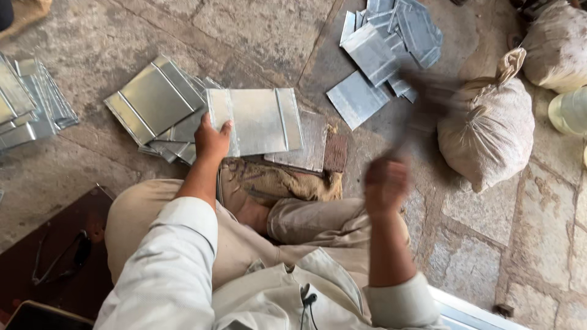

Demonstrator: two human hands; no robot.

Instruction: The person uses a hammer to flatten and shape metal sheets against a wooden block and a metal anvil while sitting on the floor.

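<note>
Seen from above, a person in a pale shirt and tan trousers sits cross-legged on a stone-slab floor. To the right lies a tied cloth sack, full and rounded, with a second sack behind it near the top right corner. A pile of ribbed sheet-metal pieces lies in front of the left knee, another stack sits at the far left edge, and a looser scatter of flat metal pieces lies at the top centre. The left hand grips the near left edge of a rectangular ribbed metal sheet, thumb on top, holding it flat over a piece of burlap by a small block. The right hand is raised and closed in a fist around the handle of a hammer-like tool, both heavily blurred, well to the right of the sheet. A pair of glasses rests on a dark board at lower left.
</note>
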